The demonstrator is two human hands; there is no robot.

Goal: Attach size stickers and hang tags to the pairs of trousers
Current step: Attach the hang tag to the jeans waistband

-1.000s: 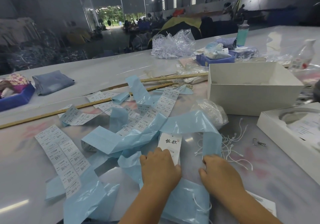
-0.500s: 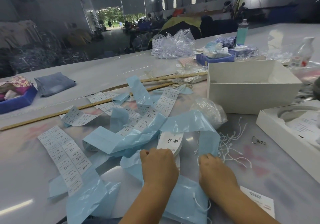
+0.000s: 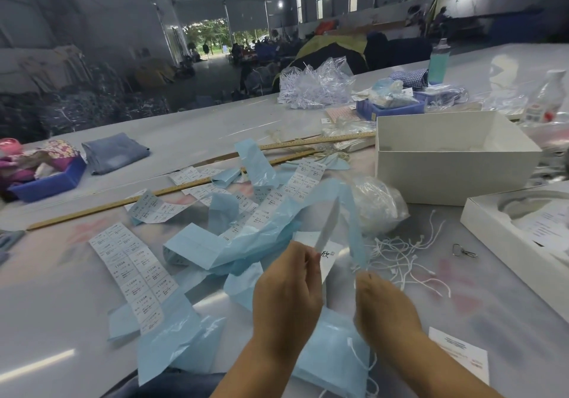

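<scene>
My left hand point(image 3: 286, 290) pinches a white hang tag point(image 3: 328, 228) and holds it raised and edge-on above the pile. A second tag with black characters point(image 3: 329, 257) lies just under it. My right hand point(image 3: 385, 302) is blurred, its fingertips pinched together close to the tag on what looks like a thin white string. Loose white strings point(image 3: 406, 256) lie to its right. Size sticker sheets point(image 3: 132, 262) and blue backing strips point(image 3: 215, 243) cover the table in front of me. A folded pair of jeans point(image 3: 114, 151) lies at the far left.
An open white box point(image 3: 455, 179) stands at the right, with a white lid point(image 3: 505, 243) nearer me. A clear bag point(image 3: 378, 210), wooden rulers point(image 3: 123, 203), a blue tray point(image 3: 46, 182), a metal clip point(image 3: 462, 251) and a printed card point(image 3: 458, 354) lie around.
Both hands have lifted off the pile. The left hand has picked up a tag that lay flat and turned it edge-on; the right hand has moved up beside it.
</scene>
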